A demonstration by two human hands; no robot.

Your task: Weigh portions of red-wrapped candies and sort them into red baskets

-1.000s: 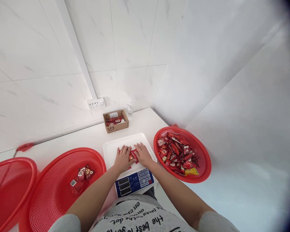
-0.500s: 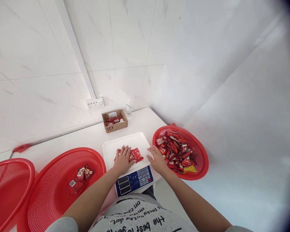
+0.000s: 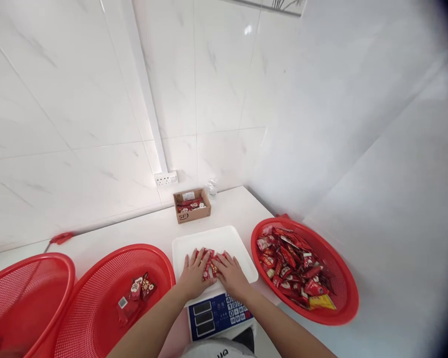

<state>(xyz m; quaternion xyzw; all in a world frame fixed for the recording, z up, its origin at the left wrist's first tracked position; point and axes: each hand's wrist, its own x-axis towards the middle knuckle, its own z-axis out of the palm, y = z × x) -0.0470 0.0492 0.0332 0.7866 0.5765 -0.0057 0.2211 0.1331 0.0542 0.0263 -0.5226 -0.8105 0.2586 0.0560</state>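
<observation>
My left hand (image 3: 193, 279) lies over several red snack packets (image 3: 209, 269) on the white tray of a scale (image 3: 228, 238). Its fingers are stretched out and apart. From the other side my right hand (image 3: 232, 277) rests on the same packets, fingers spread and pointing away from me. Both palms hide much of the packets, which show mainly between the hands. Below the tray, the scale's blue panel (image 3: 217, 311) has dark displays and number keys, partly covered by my right forearm.
At right, a red basket (image 3: 353, 293) holds many red packets and a yellow one (image 3: 321, 302). Left stands a red basket (image 3: 78, 318) with several packets (image 3: 134, 298), beside another red basket (image 3: 69, 283). Behind the scale are a cardboard box (image 3: 194, 215) of packets and a clear plastic object (image 3: 212, 190).
My right hand has come in from the tray's right side onto the packets. The packets now sit between both hands. The view has tilted upward and shifted left.
</observation>
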